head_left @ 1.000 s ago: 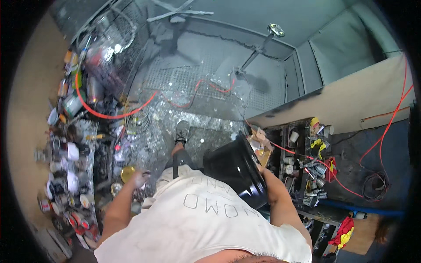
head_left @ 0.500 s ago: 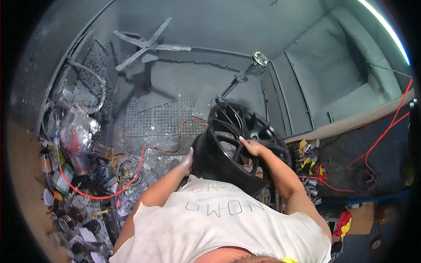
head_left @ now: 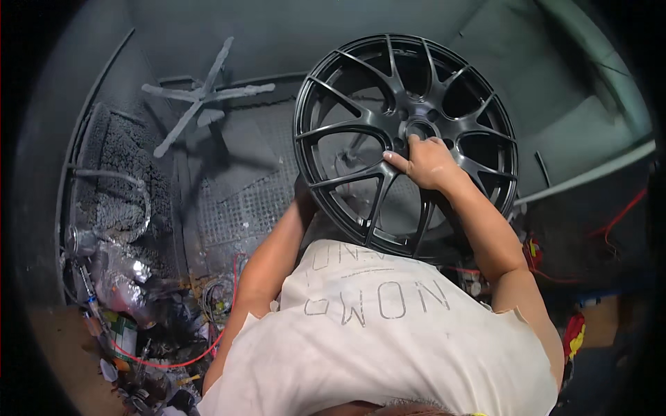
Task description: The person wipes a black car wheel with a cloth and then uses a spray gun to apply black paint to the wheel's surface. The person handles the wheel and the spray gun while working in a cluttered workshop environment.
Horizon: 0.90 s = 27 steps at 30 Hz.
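A glossy black alloy wheel rim (head_left: 374, 118) with split spokes and no tyre is raised in front of me, its spoked face tilted up toward me. My right hand (head_left: 430, 164) is closed on it at the hub, with fingers at the centre bore (head_left: 418, 129) and the thumb along a spoke. Toward the rim's lower left edge reaches my left forearm (head_left: 274, 243). The left hand itself is in dark shadow beside and behind the rim's barrel, so its fingers are hidden.
A paint-crusted metal stand with crossed arms (head_left: 201, 95) is at the back left. Grating (head_left: 243, 208) covers part of the floor. Along the left lie cans, a foil-wrapped vessel (head_left: 125, 277) and litter. A red hose (head_left: 170, 365) curves there; another red line (head_left: 624, 211) hangs at right.
The rim has been lifted upward and away, and its face turned toward me. My right hand has shifted to the hub; my left hand has passed out of sight by the barrel.
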Motion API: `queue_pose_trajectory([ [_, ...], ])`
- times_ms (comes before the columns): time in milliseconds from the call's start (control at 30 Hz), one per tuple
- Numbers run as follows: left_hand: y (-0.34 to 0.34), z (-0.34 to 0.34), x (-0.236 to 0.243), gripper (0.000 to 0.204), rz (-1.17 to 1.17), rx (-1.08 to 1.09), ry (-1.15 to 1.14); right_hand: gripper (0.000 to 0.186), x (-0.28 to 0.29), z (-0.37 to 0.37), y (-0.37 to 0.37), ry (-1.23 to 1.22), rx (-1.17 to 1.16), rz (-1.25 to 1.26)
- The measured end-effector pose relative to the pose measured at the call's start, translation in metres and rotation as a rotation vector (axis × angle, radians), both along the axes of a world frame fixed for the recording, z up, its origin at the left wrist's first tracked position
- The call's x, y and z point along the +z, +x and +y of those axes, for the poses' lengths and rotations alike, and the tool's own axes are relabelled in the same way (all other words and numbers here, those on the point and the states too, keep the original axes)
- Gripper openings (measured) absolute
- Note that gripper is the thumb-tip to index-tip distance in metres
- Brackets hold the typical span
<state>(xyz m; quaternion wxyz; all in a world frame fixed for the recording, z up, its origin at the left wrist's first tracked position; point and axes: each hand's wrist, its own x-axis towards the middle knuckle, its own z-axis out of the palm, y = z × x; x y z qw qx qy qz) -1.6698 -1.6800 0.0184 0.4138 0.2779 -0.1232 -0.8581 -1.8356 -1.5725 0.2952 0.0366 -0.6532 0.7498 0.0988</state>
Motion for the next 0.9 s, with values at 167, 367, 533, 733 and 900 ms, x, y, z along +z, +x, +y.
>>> queue_pose_trajectory([
  [167, -0.085, -0.112, -0.024, 0.071, -0.023, 0.106, -0.007, 0.097, -0.021, -0.068, -0.081, -0.148, -0.001, 0.040],
  [367, -0.181, -0.211, -0.046, 0.067, -0.097, 0.198, 0.023, 0.099, -0.027, -0.182, -0.205, -0.138, -0.012, -0.002],
  [533, -0.228, -0.246, -0.032, 0.058, 0.022, 0.265, 0.101, 0.100, -0.039, -0.245, -0.281, -0.088, -0.010, -0.118],
  [733, -0.224, -0.273, -0.056, 0.052, -0.050, 0.207, 0.190, 0.098, -0.039, -0.271, -0.281, -0.051, -0.009, -0.198],
  [900, -0.206, -0.277, -0.092, 0.046, -0.197, 0.043, 0.262, 0.113, -0.091, -0.251, -0.279, -0.054, 0.108, -0.453],
])
